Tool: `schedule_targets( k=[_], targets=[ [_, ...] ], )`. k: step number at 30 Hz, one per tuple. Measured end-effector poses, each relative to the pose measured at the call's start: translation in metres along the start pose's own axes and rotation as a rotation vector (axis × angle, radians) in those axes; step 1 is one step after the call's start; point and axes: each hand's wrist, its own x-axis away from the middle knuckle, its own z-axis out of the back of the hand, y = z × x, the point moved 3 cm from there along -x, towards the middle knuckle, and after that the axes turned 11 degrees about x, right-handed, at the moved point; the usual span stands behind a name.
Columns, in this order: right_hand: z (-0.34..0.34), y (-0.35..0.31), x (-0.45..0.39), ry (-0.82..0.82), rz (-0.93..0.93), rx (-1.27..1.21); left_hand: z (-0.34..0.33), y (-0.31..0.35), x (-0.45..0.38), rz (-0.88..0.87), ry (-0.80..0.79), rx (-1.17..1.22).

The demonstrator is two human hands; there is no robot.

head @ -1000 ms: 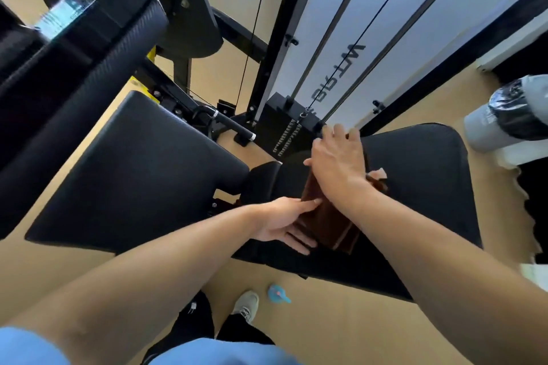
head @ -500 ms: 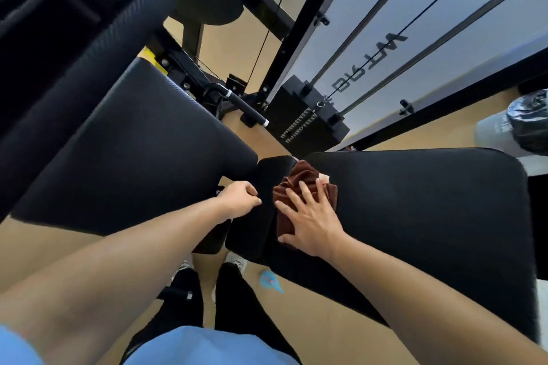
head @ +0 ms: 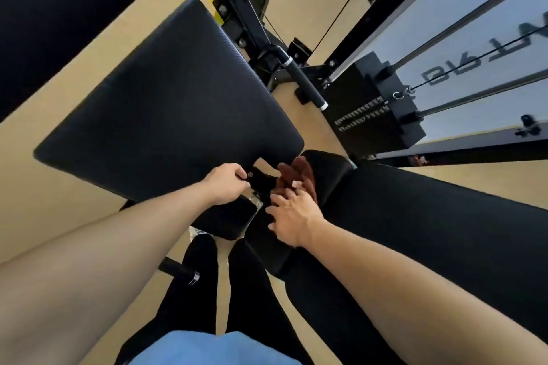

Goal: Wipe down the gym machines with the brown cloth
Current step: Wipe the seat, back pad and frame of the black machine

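- The crumpled brown cloth [head: 299, 178] lies bunched on the near end of the long black padded bench pad [head: 430, 216], where that pad narrows beside the gap between the two pads.
- The right hand [head: 292, 216] rests flat on the lower part of the cloth, its grip spread, fingers [head: 281, 197] splayed over the fabric and pressing it against the pad rather than pinching it.
- The left hand [head: 224, 184] is curled, its grip pressed together around a small dark part at the lower edge of the wide black textured seat pad [head: 166, 115]; what exactly it clasps is too dark to tell.
- The two hands are near each other, apart, with a small metal bracket [head: 255, 200] between them.
- Behind the pads stands the black weight stack [head: 373, 109] with its steel guide rods [head: 474, 35] and a thin cable.
- A black handle bar with silver rings [head: 305, 80] juts out just beside the stack.
- Below, the person's dark trouser legs [head: 195, 290] stand on the tan floor [head: 44, 201].
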Motion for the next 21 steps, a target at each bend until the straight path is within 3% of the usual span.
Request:
schedule_targets(
  k=[4,9,12,16,21],
  targets=[
    [-0.008,-0.008,-0.01,-0.008,0.145,-0.016,-0.007,-0.014,-0.008,0.032,0.004,0.027],
    [0.003,0.092,-0.046,0.0,-0.144,-0.009,-0.002,-0.024,-0.023,0.042,0.03,0.03],
    [0.003,0.111,-0.057,0.0,-0.22,-0.003,-0.003,-0.026,-0.03,0.035,0.03,0.014],
    [0.004,0.063,-0.052,0.03,-0.104,-0.021,-0.009,-0.028,-0.028,0.039,0.023,-0.029],
    [-0.007,-0.045,-0.016,-0.046,0.207,-0.056,-0.015,-0.026,-0.023,0.05,0.006,-0.105]
  ],
)
